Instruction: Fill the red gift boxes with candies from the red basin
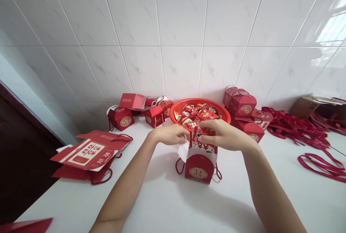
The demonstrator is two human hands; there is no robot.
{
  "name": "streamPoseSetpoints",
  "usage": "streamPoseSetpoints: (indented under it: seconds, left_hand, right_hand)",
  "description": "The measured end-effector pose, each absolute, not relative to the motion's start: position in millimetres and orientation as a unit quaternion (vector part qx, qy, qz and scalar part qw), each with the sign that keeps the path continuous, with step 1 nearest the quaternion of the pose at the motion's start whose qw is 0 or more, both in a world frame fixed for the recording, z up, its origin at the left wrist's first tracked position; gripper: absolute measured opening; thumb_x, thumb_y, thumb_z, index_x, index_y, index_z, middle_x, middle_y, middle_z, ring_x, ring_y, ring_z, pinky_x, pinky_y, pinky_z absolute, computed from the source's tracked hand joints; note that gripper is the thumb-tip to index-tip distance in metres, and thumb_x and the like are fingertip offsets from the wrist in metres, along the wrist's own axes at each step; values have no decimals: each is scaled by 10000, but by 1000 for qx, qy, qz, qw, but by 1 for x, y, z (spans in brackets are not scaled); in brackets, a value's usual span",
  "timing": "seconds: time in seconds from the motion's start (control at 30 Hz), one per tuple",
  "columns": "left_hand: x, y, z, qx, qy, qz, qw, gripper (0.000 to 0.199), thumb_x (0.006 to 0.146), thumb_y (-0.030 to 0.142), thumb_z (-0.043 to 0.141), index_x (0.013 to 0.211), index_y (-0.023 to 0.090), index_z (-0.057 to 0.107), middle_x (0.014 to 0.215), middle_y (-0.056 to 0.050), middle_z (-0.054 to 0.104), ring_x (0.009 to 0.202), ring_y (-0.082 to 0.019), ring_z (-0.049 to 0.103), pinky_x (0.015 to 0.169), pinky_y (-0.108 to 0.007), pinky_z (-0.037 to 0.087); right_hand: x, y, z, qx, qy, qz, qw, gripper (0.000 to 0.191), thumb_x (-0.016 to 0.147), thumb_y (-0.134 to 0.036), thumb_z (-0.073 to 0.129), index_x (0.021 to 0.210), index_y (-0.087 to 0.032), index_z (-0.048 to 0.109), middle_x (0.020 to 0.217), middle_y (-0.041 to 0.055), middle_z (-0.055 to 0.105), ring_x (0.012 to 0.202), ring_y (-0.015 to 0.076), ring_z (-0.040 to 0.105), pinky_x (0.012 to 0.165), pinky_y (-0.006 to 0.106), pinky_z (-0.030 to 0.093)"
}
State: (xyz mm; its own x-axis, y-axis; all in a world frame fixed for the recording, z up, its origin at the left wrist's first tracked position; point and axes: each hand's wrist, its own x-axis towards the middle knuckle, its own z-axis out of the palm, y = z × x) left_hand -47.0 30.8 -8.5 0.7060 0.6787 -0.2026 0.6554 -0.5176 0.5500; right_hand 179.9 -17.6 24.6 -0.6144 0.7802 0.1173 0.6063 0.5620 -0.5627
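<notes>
A red gift box [199, 166] with a round gold emblem and red cord handles stands upright on the white table, its top open. My right hand [223, 134] is over the box's opening, its fingers closed on a red candy packet [196, 132]. At the box's upper left edge is my left hand [174, 134], fingers curled beside the raised white flap [183, 151]; what they hold, if anything, is hidden. Behind both hands, a red plastic basket [226, 115] holds wrapped candies [204, 113].
Red boxes stand at the back left [124, 119] and back right [243, 106]. Flat red bags [89, 153] lie at the left. Red ribbons [294, 126] are heaped at the right, near a cardboard box [303, 107]. A tiled wall rises behind the table [167, 204].
</notes>
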Motion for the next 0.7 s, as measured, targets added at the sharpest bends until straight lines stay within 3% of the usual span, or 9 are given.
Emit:
streamPoseSetpoints:
  seconds: [0.13,0.33,0.53,0.63,0.7]
  left_hand:
    - [-44,24,-7,876,384,4,293,216,857,320,584,941,204,745,974,-40,742,838,-189,643,663,-239,434]
    - [-40,12,-1,858,436,-21,271,513,707,636,718,1011,227,776,1008,-53,754,840,-219,658,603,-245,407]
    - [-39,8,-1,861,435,-31,261,625,624,633,778,1095,222,761,1021,-62,754,841,-234,664,614,-253,407]
    - [-38,6,0,863,431,-29,262,664,528,597,839,1085,244,763,939,-39,749,836,-246,660,604,-251,401]
    - [-37,5,1,859,437,-30,266,705,503,587,851,1109,241,755,926,-38,746,853,-259,658,603,-253,403]
  right_hand:
    - [181,-16,23,-402,-873,237,143,247,862,-299,577,695,-220,413,630,-54,422,565,112,354,527,278,246]
    - [186,-19,24,-420,-843,246,227,298,881,-392,581,685,-219,437,652,-46,454,583,119,410,536,276,260]
    - [185,-19,23,-401,-843,256,250,190,866,-324,598,739,-212,513,670,-39,513,596,126,477,523,261,294]
    - [183,-17,21,-397,-853,266,210,71,857,-276,600,843,-206,597,690,-27,591,605,138,531,542,257,342]
    - [182,-16,20,-396,-860,267,177,97,855,-256,604,924,-200,641,740,-3,649,654,155,581,578,260,377]
